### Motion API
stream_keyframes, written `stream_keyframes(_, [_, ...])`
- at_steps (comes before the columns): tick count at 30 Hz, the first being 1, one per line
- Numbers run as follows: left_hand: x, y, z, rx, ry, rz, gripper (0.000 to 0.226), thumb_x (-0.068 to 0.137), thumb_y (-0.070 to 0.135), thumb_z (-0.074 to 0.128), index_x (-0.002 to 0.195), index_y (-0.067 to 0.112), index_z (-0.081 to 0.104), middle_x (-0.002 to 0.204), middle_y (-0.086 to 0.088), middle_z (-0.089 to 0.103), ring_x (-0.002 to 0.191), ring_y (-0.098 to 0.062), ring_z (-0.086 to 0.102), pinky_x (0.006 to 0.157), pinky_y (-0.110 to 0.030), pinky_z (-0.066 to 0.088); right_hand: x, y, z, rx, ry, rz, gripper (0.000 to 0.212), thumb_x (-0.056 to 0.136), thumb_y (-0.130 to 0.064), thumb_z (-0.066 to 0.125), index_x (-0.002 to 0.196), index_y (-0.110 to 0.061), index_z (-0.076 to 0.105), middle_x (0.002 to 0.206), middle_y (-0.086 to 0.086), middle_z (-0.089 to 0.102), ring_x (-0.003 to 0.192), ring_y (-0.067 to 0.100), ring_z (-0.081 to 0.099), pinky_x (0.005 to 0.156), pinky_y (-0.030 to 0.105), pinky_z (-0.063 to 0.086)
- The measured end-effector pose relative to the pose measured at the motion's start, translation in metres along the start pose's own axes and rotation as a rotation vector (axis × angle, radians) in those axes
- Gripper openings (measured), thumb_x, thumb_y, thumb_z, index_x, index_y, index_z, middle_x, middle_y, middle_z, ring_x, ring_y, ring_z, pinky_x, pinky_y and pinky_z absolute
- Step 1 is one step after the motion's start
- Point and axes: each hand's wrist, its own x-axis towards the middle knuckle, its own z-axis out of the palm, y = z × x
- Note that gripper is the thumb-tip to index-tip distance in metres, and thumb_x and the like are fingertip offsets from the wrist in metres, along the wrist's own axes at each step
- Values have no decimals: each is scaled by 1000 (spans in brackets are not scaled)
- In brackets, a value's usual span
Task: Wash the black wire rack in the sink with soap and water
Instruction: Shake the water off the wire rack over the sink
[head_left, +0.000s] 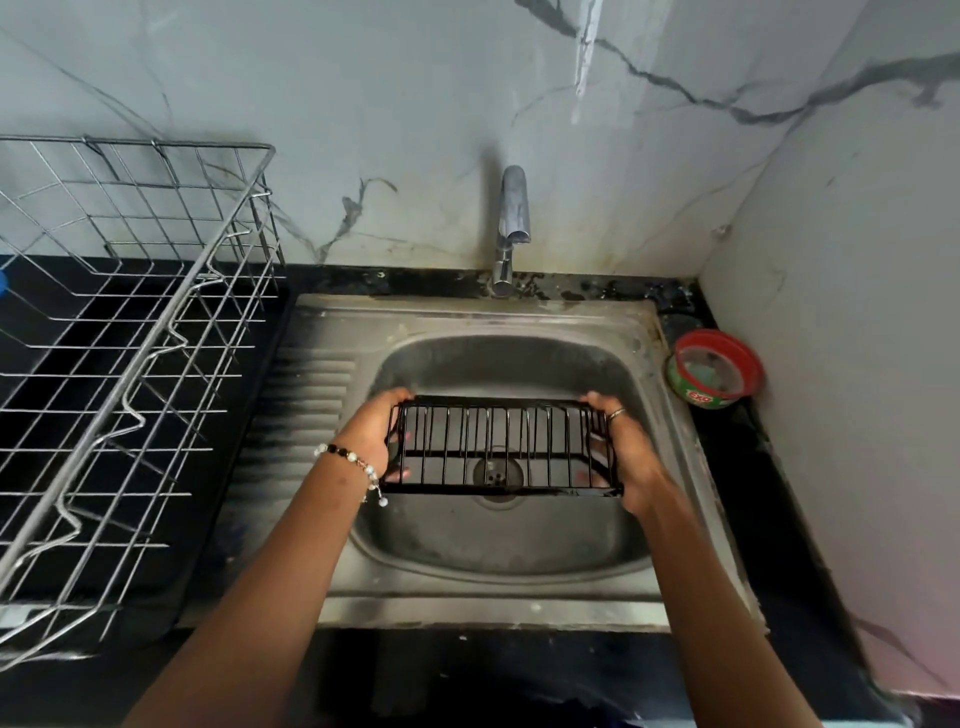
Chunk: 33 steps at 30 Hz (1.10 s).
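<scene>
Both hands grip the black wire rack (501, 447) by its short ends, left hand (371, 434) and right hand (626, 457) each with fingers curled round the end wires, holding it level above the drain (497, 474) in the sink (670, 415). Tap (511, 228) at the far edge shows no water running and the rack looks dry, so I judge washing hasn't started. Best next: rest the rack in the basin, free the right hand for the tap and the soap tub (714, 369) on the worktop (737, 467) to the right, and hold one end firmly since wet wires may slip.
</scene>
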Motion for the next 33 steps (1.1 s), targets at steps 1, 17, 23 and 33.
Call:
stream_keyframes(1, [-3,4,1,-14,-9,24,39,80,43,65,111,20,60,115,-6,54,102,-22,51,70,-43,46,1,-3,0,5,-2,-38,32,82,-54,55,94,-28,70,100,0,73,90,17,66,61,31,48])
stream_keyframes(17, [-42,36,-1,19,-165,83,54,88,68,43,91,17,61,64,-5,68,52,-19,66,51,-31,52,-4,-33,-22,206,-250,-64,72,84,-70,39,122,-14,63,114,14,69,104,30,67,86,44,52])
stream_keyframes(23, [-87,72,-3,171,-167,259,55,88,68,42,90,17,63,77,-3,67,62,-14,65,51,-27,52,-17,-77,-21,102,-291,-73,87,66,-82,42,121,-17,63,113,13,70,102,31,68,83,45,52])
stream_keyframes(33, [-172,136,-42,76,5,584,55,80,75,51,100,25,64,94,-4,68,87,-21,65,78,-46,56,-48,-141,28,115,-291,-339,62,74,-72,53,115,-26,62,115,9,69,113,30,61,98,49,43])
